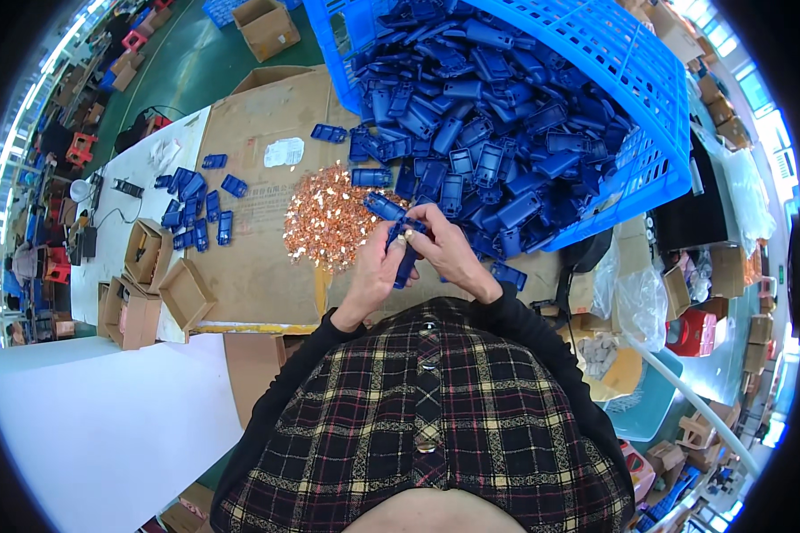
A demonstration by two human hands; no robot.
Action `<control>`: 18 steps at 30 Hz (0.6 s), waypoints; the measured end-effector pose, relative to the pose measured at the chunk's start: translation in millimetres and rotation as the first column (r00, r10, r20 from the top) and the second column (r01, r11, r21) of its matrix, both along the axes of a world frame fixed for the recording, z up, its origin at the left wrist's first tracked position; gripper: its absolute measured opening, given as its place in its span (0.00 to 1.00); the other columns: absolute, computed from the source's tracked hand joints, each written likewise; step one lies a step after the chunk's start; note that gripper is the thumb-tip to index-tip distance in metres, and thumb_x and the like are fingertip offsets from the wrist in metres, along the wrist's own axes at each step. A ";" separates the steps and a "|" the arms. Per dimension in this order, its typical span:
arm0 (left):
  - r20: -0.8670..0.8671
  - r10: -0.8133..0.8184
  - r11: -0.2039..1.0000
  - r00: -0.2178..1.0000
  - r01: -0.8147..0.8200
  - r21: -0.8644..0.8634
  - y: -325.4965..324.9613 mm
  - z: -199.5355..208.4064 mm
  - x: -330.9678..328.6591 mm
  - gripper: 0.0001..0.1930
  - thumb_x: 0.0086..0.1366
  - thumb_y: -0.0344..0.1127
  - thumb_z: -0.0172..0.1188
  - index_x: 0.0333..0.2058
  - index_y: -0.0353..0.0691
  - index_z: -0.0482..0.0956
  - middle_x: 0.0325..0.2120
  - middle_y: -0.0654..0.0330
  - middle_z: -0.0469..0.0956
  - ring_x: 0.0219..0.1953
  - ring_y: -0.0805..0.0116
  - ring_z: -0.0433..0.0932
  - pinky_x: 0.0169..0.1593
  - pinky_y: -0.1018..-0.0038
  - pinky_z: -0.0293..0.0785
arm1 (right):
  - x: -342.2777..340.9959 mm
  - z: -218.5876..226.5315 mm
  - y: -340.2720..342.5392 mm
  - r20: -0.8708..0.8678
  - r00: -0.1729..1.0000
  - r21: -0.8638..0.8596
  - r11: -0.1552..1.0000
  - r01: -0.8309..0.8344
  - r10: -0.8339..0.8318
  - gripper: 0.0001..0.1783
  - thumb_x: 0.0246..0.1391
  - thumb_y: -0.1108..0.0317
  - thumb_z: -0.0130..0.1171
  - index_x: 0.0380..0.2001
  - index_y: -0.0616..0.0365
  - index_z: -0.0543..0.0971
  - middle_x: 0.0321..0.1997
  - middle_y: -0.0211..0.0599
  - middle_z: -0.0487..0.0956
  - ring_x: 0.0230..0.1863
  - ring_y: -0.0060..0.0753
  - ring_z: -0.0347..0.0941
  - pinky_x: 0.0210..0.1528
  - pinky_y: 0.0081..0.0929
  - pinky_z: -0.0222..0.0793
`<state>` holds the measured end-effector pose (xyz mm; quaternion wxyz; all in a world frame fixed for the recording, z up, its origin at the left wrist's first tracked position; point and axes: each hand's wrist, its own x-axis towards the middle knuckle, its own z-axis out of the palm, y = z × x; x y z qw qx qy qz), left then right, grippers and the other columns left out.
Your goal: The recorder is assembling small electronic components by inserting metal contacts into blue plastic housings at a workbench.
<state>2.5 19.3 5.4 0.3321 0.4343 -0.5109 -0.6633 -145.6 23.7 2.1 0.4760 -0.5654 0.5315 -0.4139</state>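
Close in front of my body, both hands are closed on one dark blue plastic housing (405,269). My left hand (375,269) grips its left side, with the thumb near the top. From the right, my right hand (451,252) pinches at its upper part; a small pale bit shows between the fingertips, too small to name. Just beyond the hands lies a heap of small copper-coloured metal pieces (323,216). Many more blue housings (489,124) spill from a tipped blue crate (658,142) toward my hands.
Cardboard (249,284) covers the table. A loose group of blue housings (189,200) lies at the left, near small open cardboard boxes (147,258). On the right are a teal bin (653,404), a pale pole (698,404) and plastic bags (640,298).
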 end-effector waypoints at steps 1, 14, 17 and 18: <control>0.001 0.002 1.000 1.000 -0.002 0.001 -0.2 -0.7 0.8 0.13 0.64 0.33 0.41 0.45 0.35 0.62 0.23 0.59 0.72 0.18 0.76 0.73 0.19 0.81 0.70 | -1.6 -0.1 -0.7 0.015 0.999 -0.025 0.999 -0.043 0.043 0.14 0.49 0.70 0.53 0.39 0.61 0.66 0.28 0.29 0.70 0.27 0.14 0.63 0.29 0.15 0.62; 0.021 -0.006 0.999 1.000 0.005 0.053 5.9 -7.3 8.7 0.12 0.63 0.32 0.42 0.43 0.35 0.63 0.24 0.57 0.74 0.18 0.75 0.74 0.19 0.80 0.71 | 2.8 -14.0 1.7 0.148 0.987 0.167 0.983 -0.080 0.056 0.10 0.45 0.76 0.53 0.33 0.60 0.66 0.27 0.29 0.70 0.25 0.15 0.67 0.26 0.15 0.62; -0.020 -0.001 0.996 1.000 0.003 0.087 7.0 -11.7 13.4 0.12 0.63 0.32 0.42 0.43 0.34 0.63 0.24 0.57 0.74 0.18 0.74 0.74 0.20 0.80 0.71 | 4.5 -21.0 -1.9 0.346 0.932 0.170 0.970 -0.174 0.106 0.10 0.46 0.77 0.53 0.32 0.60 0.65 0.26 0.28 0.70 0.24 0.16 0.66 0.24 0.16 0.62; -0.056 0.001 0.996 0.998 0.004 0.089 7.3 -12.4 14.6 0.12 0.63 0.32 0.42 0.43 0.34 0.63 0.24 0.57 0.75 0.18 0.74 0.74 0.20 0.80 0.71 | 5.1 -19.5 -2.7 0.367 0.922 0.172 0.965 -0.196 0.122 0.10 0.46 0.77 0.53 0.32 0.59 0.65 0.25 0.28 0.69 0.23 0.16 0.66 0.24 0.16 0.62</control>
